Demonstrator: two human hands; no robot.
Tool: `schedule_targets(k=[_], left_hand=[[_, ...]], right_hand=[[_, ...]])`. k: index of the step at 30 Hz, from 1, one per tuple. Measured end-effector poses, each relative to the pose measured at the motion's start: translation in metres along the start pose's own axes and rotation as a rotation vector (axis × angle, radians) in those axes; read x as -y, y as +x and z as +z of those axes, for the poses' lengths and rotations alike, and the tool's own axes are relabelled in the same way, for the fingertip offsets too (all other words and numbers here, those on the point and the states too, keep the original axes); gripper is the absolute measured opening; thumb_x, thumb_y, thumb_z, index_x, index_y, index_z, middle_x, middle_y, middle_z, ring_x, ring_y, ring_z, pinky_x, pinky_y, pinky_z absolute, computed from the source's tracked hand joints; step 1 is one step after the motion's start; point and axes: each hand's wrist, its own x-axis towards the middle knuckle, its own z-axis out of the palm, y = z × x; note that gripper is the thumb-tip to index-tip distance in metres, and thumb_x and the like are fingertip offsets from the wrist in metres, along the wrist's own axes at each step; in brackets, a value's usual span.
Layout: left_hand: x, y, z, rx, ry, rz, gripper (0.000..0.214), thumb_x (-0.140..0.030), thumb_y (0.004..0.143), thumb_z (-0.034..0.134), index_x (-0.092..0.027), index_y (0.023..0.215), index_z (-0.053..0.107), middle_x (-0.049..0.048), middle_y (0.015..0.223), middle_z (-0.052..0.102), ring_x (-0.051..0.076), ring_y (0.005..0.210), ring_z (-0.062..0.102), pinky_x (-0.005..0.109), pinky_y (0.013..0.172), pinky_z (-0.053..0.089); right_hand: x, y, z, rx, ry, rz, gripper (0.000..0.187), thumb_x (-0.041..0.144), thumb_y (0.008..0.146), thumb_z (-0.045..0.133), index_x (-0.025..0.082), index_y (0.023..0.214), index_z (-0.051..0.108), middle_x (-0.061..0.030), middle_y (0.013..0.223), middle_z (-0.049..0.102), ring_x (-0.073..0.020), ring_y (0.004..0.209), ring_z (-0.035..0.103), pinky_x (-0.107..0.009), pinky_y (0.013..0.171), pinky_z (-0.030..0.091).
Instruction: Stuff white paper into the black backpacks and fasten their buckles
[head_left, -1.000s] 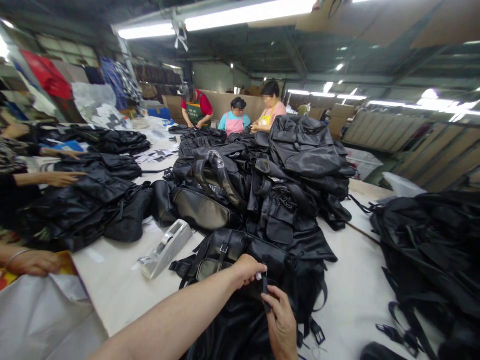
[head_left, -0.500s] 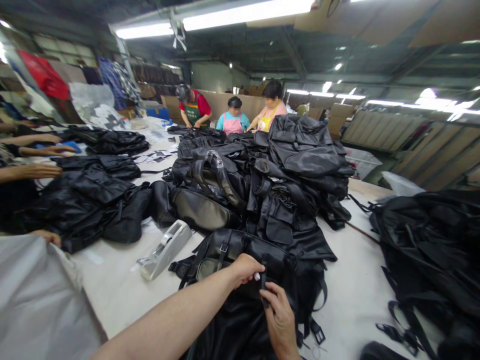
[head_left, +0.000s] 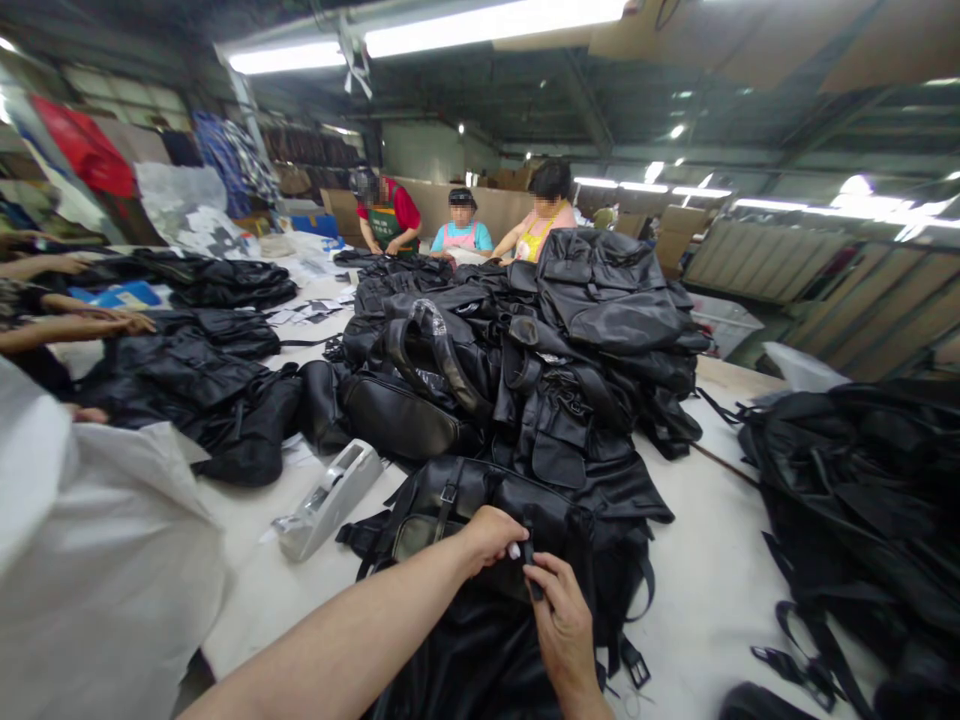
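A black leather-look bag lies on the white table right in front of me. My left hand is closed on the top of this bag, with a small white bit showing at its fingertips. My right hand pinches a narrow black strap of the same bag, fingers touching the left hand's fingers. Both hands meet at the strap, above the bag's dark lower part.
A tall heap of black bags fills the table's middle, with more at the right and left. A grey tape dispenser lies left of my bag. A large white sheet and co-workers' arms are at left; three people stand at the far end.
The white sheet at the left has risen and spread, now covering the lower left corner. My right hand has moved up slightly to meet my left hand at the strap.
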Motion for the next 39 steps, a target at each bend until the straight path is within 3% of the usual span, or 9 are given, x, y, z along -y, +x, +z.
schedule_targets(k=[4, 7, 11, 15, 21, 26, 30, 39], left_hand=[[0.002, 0.003, 0.002, -0.017, 0.013, 0.012, 0.013, -0.027, 0.064, 0.062, -0.015, 0.069, 0.062, -0.0052, 0.041, 0.048, 0.005, 0.032, 0.03, 0.019, 0.035, 0.014], [0.003, 0.001, 0.002, 0.004, 0.013, 0.028, 0.015, -0.029, 0.065, 0.06, -0.015, 0.07, 0.062, -0.005, 0.043, 0.049, 0.005, 0.032, 0.031, 0.019, 0.036, 0.014], [0.003, -0.005, -0.002, 0.058, 0.002, 0.065, 0.018, -0.03, 0.069, 0.056, -0.016, 0.076, 0.062, -0.0026, 0.051, 0.057, 0.005, 0.035, 0.034, 0.018, 0.036, 0.016], [0.004, -0.007, -0.002, 0.055, 0.011, 0.107, 0.019, -0.034, 0.067, 0.058, -0.015, 0.068, 0.06, -0.0021, 0.051, 0.058, 0.005, 0.035, 0.036, 0.019, 0.037, 0.019], [0.018, 0.003, 0.011, -0.085, 0.021, 0.23, 0.015, -0.027, 0.068, 0.055, -0.015, 0.06, 0.056, -0.0039, 0.047, 0.052, 0.008, 0.044, 0.044, 0.02, 0.044, 0.03], [0.035, 0.006, 0.016, -0.126, 0.048, 0.369, 0.013, -0.026, 0.07, 0.052, -0.015, 0.064, 0.056, -0.0043, 0.054, 0.054, 0.01, 0.055, 0.05, 0.019, 0.053, 0.037], [0.043, 0.003, 0.016, -0.159, 0.098, 0.446, 0.013, -0.026, 0.073, 0.05, -0.016, 0.066, 0.054, -0.0048, 0.055, 0.052, 0.01, 0.055, 0.048, 0.019, 0.053, 0.035], [0.046, -0.008, 0.01, -0.196, 0.228, 0.567, 0.014, -0.02, 0.075, 0.045, -0.017, 0.065, 0.055, -0.0047, 0.058, 0.052, 0.01, 0.059, 0.047, 0.019, 0.058, 0.033]], right_hand=[[0.001, 0.011, -0.002, -0.006, 0.062, 0.021, 0.022, 0.021, 0.087, 0.043, 0.022, 0.095, 0.063, -0.0064, 0.102, 0.057, -0.0164, 0.096, 0.056, -0.028, 0.083, 0.047], [0.003, 0.035, -0.005, -0.04, 0.115, 0.088, 0.021, 0.024, 0.086, 0.045, 0.021, 0.093, 0.064, -0.0053, 0.097, 0.06, -0.0161, 0.093, 0.057, -0.028, 0.084, 0.045], [0.003, 0.076, -0.004, -0.022, 0.243, 0.365, 0.02, 0.032, 0.079, 0.054, 0.02, 0.09, 0.064, -0.0037, 0.09, 0.063, -0.0176, 0.083, 0.06, -0.03, 0.082, 0.044], [0.0, 0.099, 0.004, 0.021, 0.353, 0.542, 0.029, 0.039, 0.071, 0.06, 0.017, 0.088, 0.063, -0.0036, 0.079, 0.065, -0.0178, 0.065, 0.061, -0.03, 0.066, 0.048], [0.003, 0.085, -0.002, 0.07, 0.524, 0.732, 0.036, 0.05, 0.069, 0.057, 0.016, 0.078, 0.06, -0.0012, 0.062, 0.059, -0.0152, 0.059, 0.058, -0.022, 0.049, 0.043], [0.007, 0.058, -0.007, 0.14, 0.535, 0.839, 0.037, 0.053, 0.07, 0.052, 0.016, 0.067, 0.053, 0.0029, 0.05, 0.05, -0.0079, 0.041, 0.043, -0.018, 0.038, 0.029], [0.005, 0.053, -0.001, 0.191, 0.438, 0.849, 0.034, 0.049, 0.07, 0.051, 0.016, 0.062, 0.052, 0.0031, 0.042, 0.049, -0.0069, 0.035, 0.038, -0.017, 0.036, 0.026], [0.017, 0.064, -0.001, 0.272, 0.329, 0.796, 0.028, 0.043, 0.072, 0.047, 0.017, 0.06, 0.052, 0.003, 0.039, 0.05, -0.0088, 0.034, 0.043, -0.017, 0.036, 0.03]])
